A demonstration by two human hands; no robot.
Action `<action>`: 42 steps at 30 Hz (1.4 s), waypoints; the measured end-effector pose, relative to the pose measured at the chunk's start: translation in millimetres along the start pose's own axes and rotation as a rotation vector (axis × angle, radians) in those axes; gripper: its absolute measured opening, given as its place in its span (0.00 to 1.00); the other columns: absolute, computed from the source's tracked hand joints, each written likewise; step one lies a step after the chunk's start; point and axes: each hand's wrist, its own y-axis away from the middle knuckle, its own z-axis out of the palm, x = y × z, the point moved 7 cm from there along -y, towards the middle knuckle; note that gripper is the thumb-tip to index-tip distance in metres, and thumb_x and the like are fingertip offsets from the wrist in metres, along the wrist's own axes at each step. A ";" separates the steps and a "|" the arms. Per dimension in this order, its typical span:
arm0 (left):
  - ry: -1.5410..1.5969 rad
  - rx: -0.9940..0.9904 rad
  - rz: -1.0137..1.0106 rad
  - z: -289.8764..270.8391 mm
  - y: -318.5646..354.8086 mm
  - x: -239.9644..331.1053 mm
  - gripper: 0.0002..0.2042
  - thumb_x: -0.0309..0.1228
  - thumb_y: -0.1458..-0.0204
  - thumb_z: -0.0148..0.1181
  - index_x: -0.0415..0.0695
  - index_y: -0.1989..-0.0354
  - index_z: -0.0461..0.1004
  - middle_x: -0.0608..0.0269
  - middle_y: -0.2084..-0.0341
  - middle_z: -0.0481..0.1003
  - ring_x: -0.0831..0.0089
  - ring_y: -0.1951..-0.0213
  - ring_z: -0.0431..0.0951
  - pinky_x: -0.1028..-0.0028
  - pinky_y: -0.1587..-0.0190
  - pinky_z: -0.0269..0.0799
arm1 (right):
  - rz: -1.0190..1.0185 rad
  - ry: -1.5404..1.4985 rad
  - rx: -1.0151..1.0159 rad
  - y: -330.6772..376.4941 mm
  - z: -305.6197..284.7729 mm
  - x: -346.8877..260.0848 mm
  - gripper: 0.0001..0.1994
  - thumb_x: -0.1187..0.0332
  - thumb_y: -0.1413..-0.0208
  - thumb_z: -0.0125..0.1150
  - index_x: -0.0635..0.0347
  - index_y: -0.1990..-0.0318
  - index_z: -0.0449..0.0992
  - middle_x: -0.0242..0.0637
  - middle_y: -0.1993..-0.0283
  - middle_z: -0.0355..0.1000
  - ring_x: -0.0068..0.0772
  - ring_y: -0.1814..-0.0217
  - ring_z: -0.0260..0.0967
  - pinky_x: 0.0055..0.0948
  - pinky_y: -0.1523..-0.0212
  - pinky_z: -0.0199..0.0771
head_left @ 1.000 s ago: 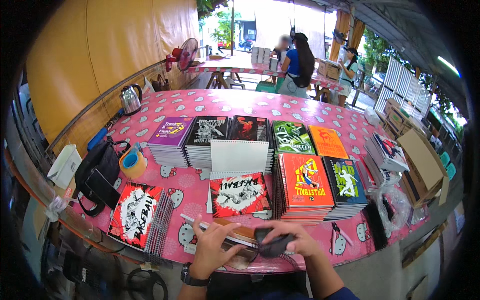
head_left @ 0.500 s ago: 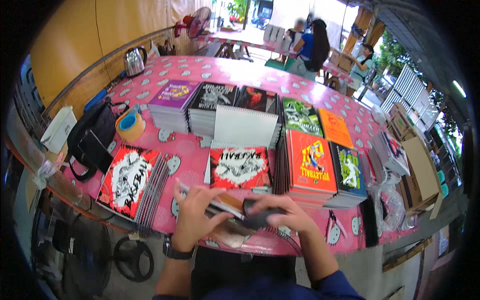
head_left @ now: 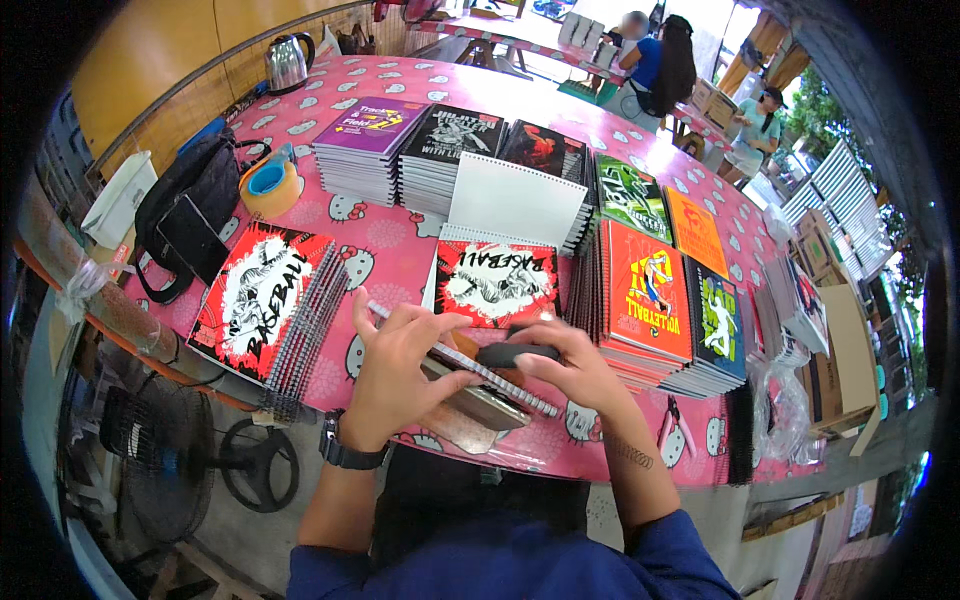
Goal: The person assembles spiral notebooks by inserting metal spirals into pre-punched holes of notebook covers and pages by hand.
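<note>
My left hand (head_left: 400,370) grips a spiral-bound notebook (head_left: 500,385) tilted on edge near the table's front, its coil running down to the right. In the curled fingers of my right hand (head_left: 570,365) is a black rounded block (head_left: 517,355), right beside the coil; I cannot tell whether they touch. Under the notebook lies a brownish board with a metallic edge (head_left: 480,408), partly hidden by my left hand. Just beyond my hands lies a red and white notebook (head_left: 497,285). A stack of similar notebooks (head_left: 262,300) is on the left.
Notebook stacks, including a purple one (head_left: 370,125) and an orange-red one (head_left: 645,290), fill the middle of the pink table (head_left: 390,235). Pink-handled pliers (head_left: 677,430) lie at right, tape rolls (head_left: 270,185) and a black bag (head_left: 190,195) at left. People (head_left: 660,65) are farther back.
The view has tipped downward, so the table sits higher in it. My right hand with the black block has shifted up and left, uncovering the coil's lower end.
</note>
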 end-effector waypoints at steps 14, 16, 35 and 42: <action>0.033 0.065 0.025 -2.1 8.8 -12.1 0.32 0.35 0.73 0.73 0.52 0.52 0.69 0.65 0.54 0.69 0.63 0.45 0.64 0.47 0.38 0.29 | -0.071 0.283 0.106 -20.3 6.6 0.1 0.27 0.48 0.52 0.57 0.65 0.55 0.73 0.47 0.44 0.64 0.40 0.37 0.54 0.37 0.40 0.52; 0.181 0.358 -0.098 -12.9 17.5 -28.3 0.38 0.33 0.72 0.73 0.48 0.46 0.63 0.59 0.49 0.65 0.58 0.43 0.61 0.54 0.37 0.38 | -0.053 0.262 0.137 -16.7 0.7 -2.7 0.28 0.46 0.52 0.57 0.64 0.55 0.73 0.47 0.44 0.63 0.41 0.36 0.53 0.36 0.39 0.52; 1.254 0.390 -0.551 39.1 40.9 -91.8 0.20 0.26 0.46 0.56 0.40 0.44 0.66 0.75 0.69 0.69 0.87 0.71 0.63 0.85 0.68 0.58 | -0.078 -0.281 0.061 -39.1 22.6 -4.5 0.16 0.65 0.46 0.52 0.67 0.54 0.72 0.41 0.47 0.68 0.32 0.46 0.63 0.30 0.44 0.60; 1.179 0.358 -0.545 40.3 44.9 -99.3 0.20 0.27 0.45 0.55 0.43 0.43 0.66 0.75 0.69 0.69 0.86 0.69 0.64 0.84 0.65 0.61 | -0.071 -0.322 0.041 -51.8 29.0 -14.0 0.21 0.58 0.44 0.52 0.69 0.52 0.69 0.37 0.54 0.70 0.29 0.49 0.63 0.28 0.45 0.59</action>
